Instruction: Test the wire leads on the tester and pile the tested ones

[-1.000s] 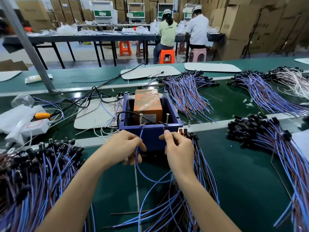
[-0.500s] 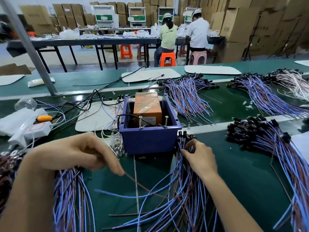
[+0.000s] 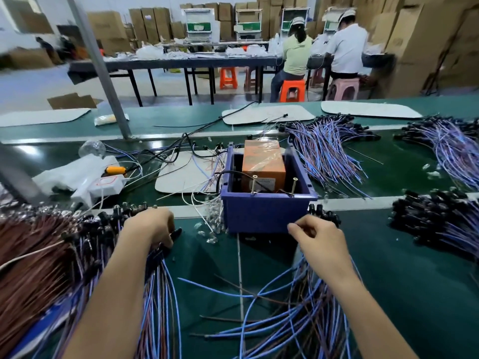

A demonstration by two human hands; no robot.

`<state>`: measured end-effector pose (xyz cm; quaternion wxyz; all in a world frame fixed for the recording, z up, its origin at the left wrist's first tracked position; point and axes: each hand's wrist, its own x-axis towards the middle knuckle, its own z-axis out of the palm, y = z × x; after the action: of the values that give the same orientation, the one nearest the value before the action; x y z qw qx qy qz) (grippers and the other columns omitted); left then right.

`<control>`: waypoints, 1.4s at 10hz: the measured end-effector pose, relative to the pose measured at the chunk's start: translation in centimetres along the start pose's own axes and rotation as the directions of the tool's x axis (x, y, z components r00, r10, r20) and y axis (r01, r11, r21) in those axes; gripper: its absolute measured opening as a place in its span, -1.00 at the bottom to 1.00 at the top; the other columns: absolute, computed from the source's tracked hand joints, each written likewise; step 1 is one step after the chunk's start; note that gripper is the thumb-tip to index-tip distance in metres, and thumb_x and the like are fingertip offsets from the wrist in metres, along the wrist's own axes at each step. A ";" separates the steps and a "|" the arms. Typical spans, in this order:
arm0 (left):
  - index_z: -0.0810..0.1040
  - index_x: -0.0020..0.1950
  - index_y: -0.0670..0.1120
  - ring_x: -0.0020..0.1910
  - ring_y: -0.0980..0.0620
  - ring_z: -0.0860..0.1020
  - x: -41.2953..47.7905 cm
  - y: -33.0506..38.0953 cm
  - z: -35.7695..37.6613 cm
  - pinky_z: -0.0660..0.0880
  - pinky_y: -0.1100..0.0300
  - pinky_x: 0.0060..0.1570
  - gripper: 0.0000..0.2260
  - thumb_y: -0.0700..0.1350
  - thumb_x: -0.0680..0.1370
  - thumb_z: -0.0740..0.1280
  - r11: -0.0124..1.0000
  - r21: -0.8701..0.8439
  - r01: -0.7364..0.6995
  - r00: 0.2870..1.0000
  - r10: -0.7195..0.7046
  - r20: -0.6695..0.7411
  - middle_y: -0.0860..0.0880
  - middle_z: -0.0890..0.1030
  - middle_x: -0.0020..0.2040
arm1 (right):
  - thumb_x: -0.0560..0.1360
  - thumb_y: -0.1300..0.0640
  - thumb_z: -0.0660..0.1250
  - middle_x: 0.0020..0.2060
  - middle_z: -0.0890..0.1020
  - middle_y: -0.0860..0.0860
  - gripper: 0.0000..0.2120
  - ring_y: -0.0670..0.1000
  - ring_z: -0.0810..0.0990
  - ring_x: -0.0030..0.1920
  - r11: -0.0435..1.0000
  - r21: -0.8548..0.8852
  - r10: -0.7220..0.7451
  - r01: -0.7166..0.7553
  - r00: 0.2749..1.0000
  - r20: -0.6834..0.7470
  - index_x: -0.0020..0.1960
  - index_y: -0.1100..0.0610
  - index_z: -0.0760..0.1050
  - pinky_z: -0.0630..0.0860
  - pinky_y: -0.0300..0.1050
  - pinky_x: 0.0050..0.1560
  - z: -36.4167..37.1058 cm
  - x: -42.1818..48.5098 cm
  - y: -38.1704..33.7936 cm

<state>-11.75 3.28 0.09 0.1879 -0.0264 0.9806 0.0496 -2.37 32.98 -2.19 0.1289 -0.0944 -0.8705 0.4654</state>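
Resting left of the blue box (image 3: pixel 267 216), the left hand (image 3: pixel 149 226) curled its fingers round piled wires (image 3: pixel 64 255). Before the box's right corner the right hand (image 3: pixel 318 238) had its fingers curled; I could not tell on what.

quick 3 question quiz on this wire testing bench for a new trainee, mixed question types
1. True or false: the orange unit sits inside the blue box.
2. Fill in: ___ brass pins stand up just behind the box's near wall.
3. The left hand is on: A) the pins B) the orange unit C) the lead pile left of the box.
Key: 1 true; 2 two; 3 C.
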 end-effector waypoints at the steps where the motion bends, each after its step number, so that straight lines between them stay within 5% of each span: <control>1: 0.58 0.07 0.00 -0.11 -0.01 0.56 0.4 -0.1 0.1 0.51 0.22 -0.11 -0.73 -0.14 0.40 0.51 0.999 -0.017 -0.043 0.999 0.043 0.014 -0.05 0.61 0.00 | 0.51 0.10 0.38 -0.54 0.53 -0.15 -0.80 -0.23 0.48 -0.42 0.999 0.047 -0.016 0.014 0.999 0.046 -0.29 0.06 0.55 0.37 -0.38 -0.36 0.4 -0.3 -0.9; 2: 0.60 -0.10 0.06 -0.24 0.06 0.56 0.2 -0.2 -0.6 0.41 0.27 -0.31 -0.86 -0.12 0.41 0.50 0.989 -0.088 -0.117 0.993 0.115 -0.030 -0.01 0.63 -0.11 | 0.53 0.08 0.35 -0.58 0.49 -0.14 -0.80 -0.18 0.42 -0.50 0.994 0.108 0.008 -0.024 0.990 0.142 -0.26 0.09 0.58 0.33 -0.34 -0.40 0.9 -0.8 -1.7; 3: 0.56 -0.14 0.03 -0.37 0.05 0.57 -0.9 0.3 -1.7 0.51 0.24 -0.29 -0.85 -0.21 0.46 0.45 0.893 -0.375 -0.250 0.968 0.227 -0.106 -0.05 0.66 -0.16 | 0.60 0.01 0.23 -0.54 0.53 -0.03 -0.71 -0.06 0.45 -0.51 0.950 0.246 0.101 -0.195 0.932 0.347 -0.16 0.13 0.60 0.36 -0.23 -0.44 1.7 -1.6 -2.9; 4: 0.55 -0.08 -0.03 -0.39 0.00 0.56 -3.9 2.1 -3.2 0.51 0.23 -0.35 -0.84 -0.27 0.48 0.43 0.636 -0.631 -0.444 0.887 0.410 -0.211 -0.15 0.66 -0.21 | 0.64 -0.13 0.02 -0.40 0.64 0.13 -0.57 0.05 0.56 -0.50 0.745 0.387 0.170 -0.544 0.715 0.678 0.09 0.16 0.52 0.42 -0.24 -0.51 3.0 -2.5 -4.9; 5: 0.56 -0.07 -0.03 -0.32 -0.05 0.61 -7.3 5.1 -4.0 0.54 0.25 -0.25 -0.87 -0.23 0.46 0.43 0.422 -0.665 -0.616 0.747 0.580 -0.323 -0.20 0.62 -0.17 | 0.61 -0.24 -0.04 -0.10 0.69 0.23 -0.44 0.15 0.68 -0.27 0.518 0.410 0.032 -0.750 0.496 0.868 0.25 0.17 0.43 0.57 -0.16 -0.35 3.8 -3.1 -6.7; 6: 0.56 -0.03 -0.07 -0.19 -0.11 0.63 -10.0 7.2 -4.2 0.58 0.14 -0.11 -0.86 -0.26 0.48 0.42 0.310 -0.600 -0.738 0.606 0.696 -0.386 -0.14 0.62 -0.10 | 0.56 -0.16 0.14 -0.05 0.69 0.20 -0.53 0.17 0.69 -0.11 0.363 0.547 -0.107 -0.754 0.550 0.828 0.09 0.21 0.56 0.62 -0.11 -0.20 3.0 -2.7 -8.1; 7: 0.58 -0.01 -0.14 0.03 -0.09 0.61 -11.7 7.6 -4.6 0.57 0.08 0.00 -0.79 -0.41 0.46 0.39 0.213 -0.564 -0.798 0.468 0.809 -0.357 -0.08 0.61 -0.02 | 0.48 -0.05 0.22 0.03 0.66 0.21 -0.60 0.15 0.61 0.02 0.268 0.712 -0.183 -0.649 0.691 0.699 0.06 0.24 0.62 0.60 0.02 0.05 0.7 -1.7 -8.7; 8: 0.63 0.00 -0.10 0.03 -0.06 0.57 -13.1 7.7 -4.9 0.50 0.16 0.07 -0.76 -0.39 0.44 0.42 0.191 -0.529 -0.827 0.348 0.912 -0.215 -0.04 0.56 -0.01 | 0.48 0.05 0.28 0.12 0.64 0.19 -0.69 0.10 0.66 0.02 0.322 0.815 -0.305 -0.483 0.762 0.572 0.11 0.18 0.63 0.63 0.10 -0.01 -1.9 -1.2 -8.7; 9: 0.63 0.04 -0.02 -0.03 -0.04 0.58 -13.0 7.8 -4.5 0.50 0.11 0.07 -0.77 -0.21 0.43 0.51 0.232 -0.535 -0.812 0.357 0.924 -0.141 -0.01 0.60 -0.03 | 0.52 0.16 0.23 0.08 0.66 0.20 -0.69 0.06 0.69 -0.11 0.313 0.863 -0.409 -0.397 0.764 0.500 0.22 0.12 0.56 0.64 -0.04 -0.10 -3.1 -0.9 -8.7; 10: 0.62 0.05 0.02 -0.02 -0.02 0.60 -14.3 2.1 8.4 0.51 0.08 0.08 -0.78 -0.13 0.43 0.51 0.297 -0.357 -0.886 0.355 0.928 -0.109 -0.01 0.63 -0.03 | 0.50 0.19 0.19 -0.09 0.70 0.19 -0.59 -0.01 0.63 -0.36 0.314 0.912 -0.348 -0.263 0.862 0.368 0.33 -0.03 0.44 0.60 -0.16 -0.28 -3.9 -0.4 -8.4; 12: 0.62 0.05 -0.04 -0.04 0.04 0.62 -14.8 3.0 15.1 0.52 0.17 0.06 -0.84 -0.15 0.48 0.46 0.468 -0.397 -0.789 0.511 0.859 -0.003 -0.03 0.68 -0.02 | 0.63 0.24 0.08 -0.28 0.67 0.11 -0.43 -0.08 0.31 -0.59 0.337 0.926 -0.079 -0.168 0.975 0.206 0.51 -0.20 0.03 0.31 -0.27 -0.56 -4.1 -0.1 -8.0; 13: 0.60 0.02 -0.10 -0.08 0.12 0.63 -10.4 6.3 3.3 0.53 0.24 0.03 -0.85 -0.13 0.47 0.46 0.566 -0.503 -0.652 0.620 0.781 0.075 -0.05 0.70 -0.02 | 0.57 0.18 0.16 -0.39 0.59 0.08 -0.67 -0.10 0.21 -0.60 0.405 0.898 -0.108 -0.170 0.967 0.231 0.32 0.04 0.29 0.18 -0.32 -0.60 -4.1 -0.7 -8.3; 14: 0.59 0.08 -0.09 -0.08 0.08 0.63 -10.2 9.8 -2.0 0.54 0.23 0.00 -0.85 -0.15 0.52 0.39 0.377 -0.694 -0.613 0.584 0.808 -0.076 -0.04 0.69 -0.03 | 0.48 0.11 0.20 -0.41 0.59 0.08 -0.71 -0.12 0.23 -0.60 0.611 0.779 -0.261 -0.142 0.892 0.368 0.15 0.11 0.55 0.13 -0.38 -0.60 -4.4 -1.5 -8.8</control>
<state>-3.70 13.11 6.62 0.2595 0.3455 0.7702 0.4692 0.03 31.19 7.30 -0.0304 0.1113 -0.5835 0.8039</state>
